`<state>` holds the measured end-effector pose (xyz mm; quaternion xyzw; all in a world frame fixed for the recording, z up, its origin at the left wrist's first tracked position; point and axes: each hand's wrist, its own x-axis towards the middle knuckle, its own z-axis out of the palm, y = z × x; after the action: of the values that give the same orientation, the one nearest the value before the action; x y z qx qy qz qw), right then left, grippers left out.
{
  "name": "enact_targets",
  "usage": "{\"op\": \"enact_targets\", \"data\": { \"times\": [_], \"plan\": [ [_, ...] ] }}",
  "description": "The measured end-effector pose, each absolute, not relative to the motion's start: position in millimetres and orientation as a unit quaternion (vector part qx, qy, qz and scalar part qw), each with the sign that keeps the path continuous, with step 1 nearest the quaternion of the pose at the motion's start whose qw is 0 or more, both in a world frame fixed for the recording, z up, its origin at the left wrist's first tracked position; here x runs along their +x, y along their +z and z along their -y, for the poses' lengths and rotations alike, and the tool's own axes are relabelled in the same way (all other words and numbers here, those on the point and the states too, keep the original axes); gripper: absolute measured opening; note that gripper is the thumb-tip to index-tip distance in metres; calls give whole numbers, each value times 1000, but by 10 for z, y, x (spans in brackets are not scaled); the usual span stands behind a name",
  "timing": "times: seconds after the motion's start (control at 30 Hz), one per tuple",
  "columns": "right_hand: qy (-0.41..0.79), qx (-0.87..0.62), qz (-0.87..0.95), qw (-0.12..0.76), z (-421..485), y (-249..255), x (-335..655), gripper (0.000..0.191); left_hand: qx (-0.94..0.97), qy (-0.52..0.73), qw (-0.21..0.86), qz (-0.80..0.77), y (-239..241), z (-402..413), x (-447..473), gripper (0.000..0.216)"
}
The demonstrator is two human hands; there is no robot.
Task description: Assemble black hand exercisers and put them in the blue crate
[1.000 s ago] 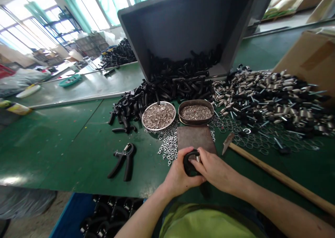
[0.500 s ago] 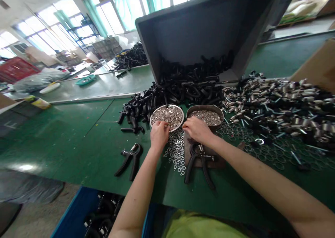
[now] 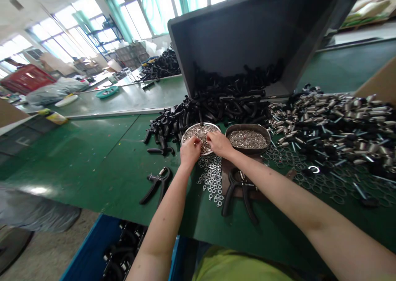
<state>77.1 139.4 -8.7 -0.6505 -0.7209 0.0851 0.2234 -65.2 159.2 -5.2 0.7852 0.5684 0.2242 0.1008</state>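
Observation:
My left hand [image 3: 189, 151] is at the near left rim of a round dish [image 3: 187, 133] heaped with small metal pins. Its thumb and fingers are pinched together; whatever they hold is too small to name. My right hand [image 3: 220, 144] reaches over the dish's right side, fingertips also closed and their content hidden. Below the dish lie many small metal nuts [image 3: 213, 186]. One black hand grip [image 3: 157, 183] with a spring lies left of my left forearm, partly covered by it. Another hand grip [image 3: 230, 192] rests under my right forearm, on a brown plate [image 3: 227, 169].
Right of the dish stands an oval tin [image 3: 247, 150] of tiny metal parts. Behind are piled black handles [image 3: 173, 122] and a tipped grey bin [image 3: 244, 46]. Springs and bolts [image 3: 349, 120] and thin rings [image 3: 287, 157] spread rightward. A blue crate [image 3: 85, 248] sits below the table edge.
My right hand has moved left from the oval tin's edge to the round dish, close to my left hand. The left hand stays at the dish; the view has shifted slightly.

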Motion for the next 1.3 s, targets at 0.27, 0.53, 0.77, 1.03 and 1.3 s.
{"op": "enact_targets", "data": {
  "times": [0.27,0.53,0.77,1.03,1.3],
  "plan": [
    [195,-629,695,287,-752,148,1218,16,689,364,397,-484,15,-1183,-707,23],
    [282,-659,637,282,-124,-116,1533,16,664,251,553,-436,-226,-446,-644,14],
    [217,-651,696,212,-161,-89,1421,15,725,231,488,-427,-257,-325,-456,11],
    [67,-658,741,116,18,-125,1377,21,812,212,373,-396,-189,-314,-346,9],
    [-41,-793,606,47,1163,-317,2079,34,932,144,169,-285,-187,-288,-336,17]
  ]
}}
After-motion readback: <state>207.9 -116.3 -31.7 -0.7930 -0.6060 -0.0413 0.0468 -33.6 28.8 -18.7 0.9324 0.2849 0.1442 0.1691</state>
